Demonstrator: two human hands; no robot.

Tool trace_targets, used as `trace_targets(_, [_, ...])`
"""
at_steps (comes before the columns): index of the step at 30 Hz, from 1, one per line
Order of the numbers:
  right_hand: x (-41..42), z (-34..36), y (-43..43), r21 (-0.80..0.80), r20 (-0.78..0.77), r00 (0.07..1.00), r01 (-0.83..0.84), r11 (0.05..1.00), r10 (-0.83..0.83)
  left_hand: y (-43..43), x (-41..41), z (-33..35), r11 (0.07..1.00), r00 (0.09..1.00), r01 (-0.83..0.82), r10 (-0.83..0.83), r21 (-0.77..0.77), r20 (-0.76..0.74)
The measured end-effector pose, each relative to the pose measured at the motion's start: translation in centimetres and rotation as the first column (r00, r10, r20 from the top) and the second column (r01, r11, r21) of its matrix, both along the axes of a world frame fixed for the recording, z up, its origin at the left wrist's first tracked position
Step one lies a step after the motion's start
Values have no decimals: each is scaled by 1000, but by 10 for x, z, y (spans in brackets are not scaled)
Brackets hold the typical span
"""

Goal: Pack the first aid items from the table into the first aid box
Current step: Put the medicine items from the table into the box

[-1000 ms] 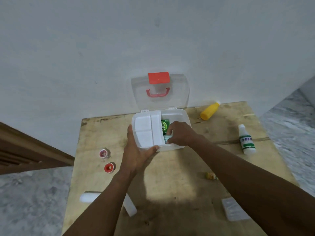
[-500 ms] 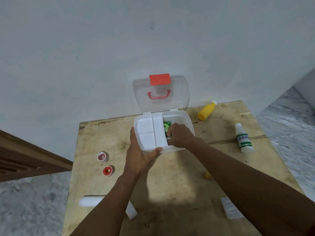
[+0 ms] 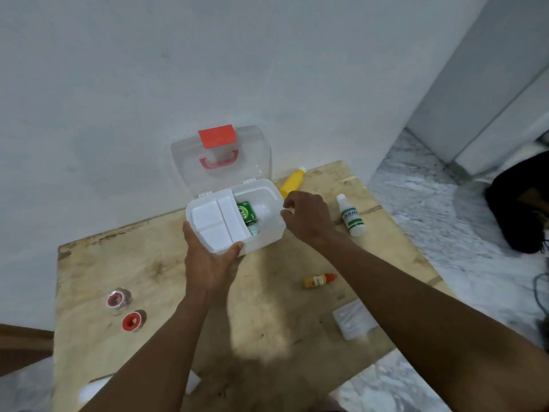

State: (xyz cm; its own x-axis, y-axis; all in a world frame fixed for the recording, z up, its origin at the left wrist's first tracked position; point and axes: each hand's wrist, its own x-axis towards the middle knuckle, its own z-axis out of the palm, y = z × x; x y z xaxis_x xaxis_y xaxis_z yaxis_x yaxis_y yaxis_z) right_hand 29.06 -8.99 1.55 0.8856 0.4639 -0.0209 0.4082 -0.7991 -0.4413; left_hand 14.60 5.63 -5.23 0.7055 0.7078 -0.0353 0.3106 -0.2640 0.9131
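The white first aid box (image 3: 269, 233) stands open at the back of the wooden table (image 3: 142, 263), its clear lid (image 3: 252, 156) with a red handle upright against the wall. A white divided tray (image 3: 214, 221) fills its left half. A green packet (image 3: 246, 211) and a small teal item (image 3: 254, 230) lie in the right half. My left hand (image 3: 208, 260) grips the box's front left corner, thumb on the front rim. My right hand (image 3: 307, 218) hovers at the box's right rim with fingers loosely curled, holding nothing.
On the table lie a yellow bottle (image 3: 292, 181), a white bottle with a green label (image 3: 350, 217), a small yellow-and-red bottle (image 3: 319, 281), two red-cored tape rolls (image 3: 118, 298) (image 3: 133, 321), a clear packet (image 3: 355, 322) and a white item (image 3: 95, 389). A dark bag (image 3: 523, 203) sits on the floor.
My right hand has come up out of the box's right half and moved to its right rim, leaving the green packet inside. My left hand keeps its grip. The view shifted.
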Motion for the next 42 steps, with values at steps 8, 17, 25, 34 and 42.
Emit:
trace_targets(8, [18,-11,-59,-142,-36,981,183,973,-190,-4,-4,-1,999,998,48,-48,-7,-33])
trace_targets(17, [80,-16,-91,-280,-70,975,186,942,-213,-6,3,3,1000,996,9,-8,4,-87])
trace_targets(25, [108,-40,-91,-368,-80,983,124,922,-164,-13,4,10,1000,993,11,-11,0,-118])
trace_targets(34, [104,-38,-90,-382,-67,990,85,920,-120,-11,4,11,1000,991,-8,8,-1,-135])
trace_targets(42, [30,-29,-118,-317,-129,955,214,924,-266,-9,5,4,999,989,-13,17,31,-150])
